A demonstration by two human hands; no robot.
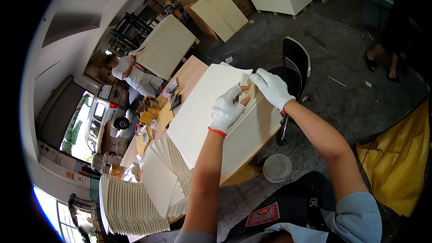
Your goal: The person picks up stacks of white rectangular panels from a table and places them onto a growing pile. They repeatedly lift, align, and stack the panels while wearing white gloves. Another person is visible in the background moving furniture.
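Nearest the body, fanned stacks of cream sheets (166, 175) sit at the table (191, 69) edge, each offset so one can be picked off singly. Beyond them a large cream sheet (202, 108) lies flat across the table, giving both hands a firm surface to press against. On it, the left hand (226, 110), in a white glove, rests with fingers (234, 94) bent and together on a small tan piece (249, 91) at the sheet's far edge. Just beyond, the right hand (272, 87), gloved too, pinches the same piece from the other side, fingers closed on it. Farther off stand a black chair (294, 60), another person bent over the table's far end, and leaning boards (220, 12).
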